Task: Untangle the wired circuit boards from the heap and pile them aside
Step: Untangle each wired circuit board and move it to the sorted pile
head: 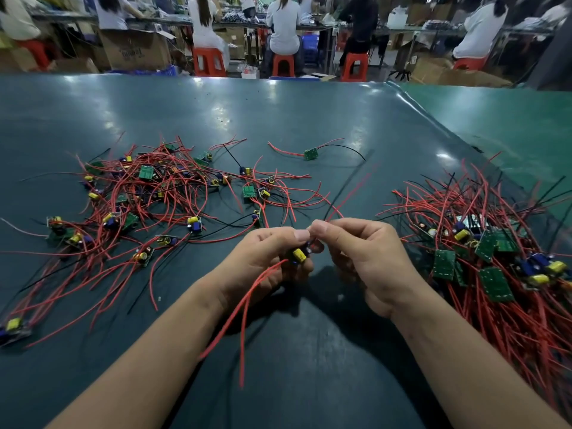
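Centrally, both hands' grip pinched on small board (299, 254): left hand (267, 258), right hand (368, 258).

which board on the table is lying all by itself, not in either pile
The lone board at the far centre of the table, green side up, with red and black wires trailing; it touches neither pile.

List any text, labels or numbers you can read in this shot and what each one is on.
None can be read for sure.
Cardboard box behind the table: dark printing, too blurred to read.
Green circuit boards in the pile on the right: faint white markings, too small to read.
Board held in the hands: no legible marking.
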Demonstrator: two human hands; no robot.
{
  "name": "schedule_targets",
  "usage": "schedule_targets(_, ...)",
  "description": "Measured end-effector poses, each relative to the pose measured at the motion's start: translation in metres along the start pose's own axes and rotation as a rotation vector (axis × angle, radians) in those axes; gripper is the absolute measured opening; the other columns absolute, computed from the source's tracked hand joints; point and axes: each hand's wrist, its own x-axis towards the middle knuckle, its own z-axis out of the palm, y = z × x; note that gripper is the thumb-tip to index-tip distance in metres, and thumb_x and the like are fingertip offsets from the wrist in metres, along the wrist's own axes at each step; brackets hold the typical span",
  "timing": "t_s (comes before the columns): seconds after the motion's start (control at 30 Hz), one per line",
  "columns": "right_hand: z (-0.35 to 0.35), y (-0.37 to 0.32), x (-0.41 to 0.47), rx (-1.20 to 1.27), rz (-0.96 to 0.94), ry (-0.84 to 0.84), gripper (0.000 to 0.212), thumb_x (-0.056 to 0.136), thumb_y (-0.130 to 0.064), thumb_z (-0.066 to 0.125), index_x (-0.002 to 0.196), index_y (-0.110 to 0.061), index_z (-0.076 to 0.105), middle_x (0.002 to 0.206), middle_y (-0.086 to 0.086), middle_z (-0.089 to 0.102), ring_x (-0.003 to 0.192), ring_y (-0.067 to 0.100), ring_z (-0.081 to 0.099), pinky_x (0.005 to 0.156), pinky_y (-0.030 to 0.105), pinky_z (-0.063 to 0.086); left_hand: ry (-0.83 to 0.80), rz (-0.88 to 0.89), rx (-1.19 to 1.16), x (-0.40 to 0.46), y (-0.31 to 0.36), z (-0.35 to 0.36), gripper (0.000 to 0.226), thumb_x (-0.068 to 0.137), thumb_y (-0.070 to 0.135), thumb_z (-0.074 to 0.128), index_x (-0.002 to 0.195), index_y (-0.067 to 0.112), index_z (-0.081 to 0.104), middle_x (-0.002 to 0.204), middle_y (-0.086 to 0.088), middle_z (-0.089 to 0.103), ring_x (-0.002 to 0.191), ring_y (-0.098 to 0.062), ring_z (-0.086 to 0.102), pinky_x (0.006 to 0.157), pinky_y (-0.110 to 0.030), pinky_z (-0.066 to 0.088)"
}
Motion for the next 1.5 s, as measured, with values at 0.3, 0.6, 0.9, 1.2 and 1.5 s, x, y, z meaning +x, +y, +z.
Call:
schedule_targets(0.3, -0.020, -0.014, 0.012, 0.385, -0.002, 0.284, 0.019, 0.091, -0.013, 0.063, 0.073, -0.007, 0.065, 0.053, -0.006, 0.054, 0.036, 0.003, 0.029, 0.032, 0.014, 0.023, -0.051, -0.005, -0.016, 0.001, -0.002, -0.001, 0.038, 0.053, 0.021, 0.066, 0.076, -0.002, 0.048, 0.050, -0.005, 0.060, 0.039, -0.011, 0.049, 0.044, -0.018, 0.043)
schedule_targets(0.6, -0.018, -0.016, 0.011, 0.825, 0.333, 0.122, 0.036, 0.094, -0.030, 0.051, 0.063, -0.013, 0.058, 0.046, -0.009, 0.033, 0.030, 0.003, 0.029, 0.029, 0.012, 0.023, -0.157, 0.091, 0.048, 0.001, -0.006, -0.009, 0.026, 0.063, 0.030, 0.061, 0.066, 0.008, 0.074, 0.049, -0.004, 0.055, 0.047, -0.013, 0.049, 0.057, -0.030, 0.038)
schedule_targets(0.9, -0.002, -0.003, 0.002, 0.172, 0.070, 0.169, 0.031, 0.082, -0.042, 0.067, 0.095, -0.014, 0.074, 0.063, -0.007, 0.054, 0.040, 0.006, 0.035, 0.036, 0.016, 0.025, 0.015, 0.142, -0.132, 0.002, -0.001, -0.006, 0.025, 0.081, 0.020, 0.058, 0.094, 0.008, 0.075, 0.084, -0.012, 0.074, 0.055, -0.010, 0.062, 0.064, -0.022, 0.055)
schedule_targets(1.2, 0.010, 0.006, -0.008, -0.171, -0.255, -0.009, 0.042, 0.090, -0.006, 0.067, 0.121, -0.034, 0.065, 0.063, -0.011, 0.060, 0.042, 0.011, 0.042, 0.038, 0.020, 0.036, 0.022, 0.172, -0.510, 0.002, 0.005, -0.011, 0.019, 0.079, 0.004, 0.058, 0.098, 0.009, 0.062, 0.094, -0.016, 0.073, 0.084, -0.031, 0.073, 0.071, -0.040, 0.060)
schedule_targets(1.5, 0.017, 0.006, -0.006, 0.302, -0.058, 0.119, 0.010, 0.067, -0.019, 0.074, 0.076, -0.019, 0.079, 0.066, 0.002, 0.068, 0.044, 0.010, 0.049, 0.036, 0.019, 0.035, -0.059, 0.165, -0.299, 0.004, -0.003, -0.006, 0.025, 0.079, 0.001, 0.061, 0.094, 0.018, 0.070, 0.114, -0.007, 0.071, 0.102, -0.026, 0.069, 0.082, -0.036, 0.056)
